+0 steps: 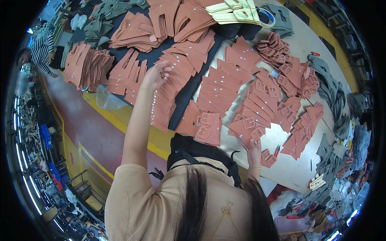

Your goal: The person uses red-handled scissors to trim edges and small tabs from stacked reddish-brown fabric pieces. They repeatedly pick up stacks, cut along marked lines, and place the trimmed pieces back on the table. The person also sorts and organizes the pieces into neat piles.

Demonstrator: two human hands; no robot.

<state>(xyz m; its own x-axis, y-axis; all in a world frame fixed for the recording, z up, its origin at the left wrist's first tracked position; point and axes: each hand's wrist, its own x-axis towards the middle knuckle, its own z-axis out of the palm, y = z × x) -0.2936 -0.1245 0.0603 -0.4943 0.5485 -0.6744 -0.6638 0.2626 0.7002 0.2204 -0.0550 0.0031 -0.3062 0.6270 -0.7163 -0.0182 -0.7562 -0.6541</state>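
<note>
My left hand (159,74) reaches over the table's left half, fingers curled in together, above a long fanned row of terracotta fabric pieces (164,107) with small white marks. Whatever it may pinch is too small to make out. Low on the right, my right hand (253,153) has its thumb and fingers at the lower edge of a terracotta piece with a covered buckle (248,123), and appears to grip it. Between my hands lie a buckled pair of pieces (207,125) and another overlapping row of plain pieces (219,90).
Thick terracotta stacks (86,66) stand at the left edge. Pale card templates (235,13) and a tape roll (266,18) sit at the back. Grey-green straps (327,86) line the right. A red pen (277,151) lies near my right hand. A person in stripes (42,50) is far left.
</note>
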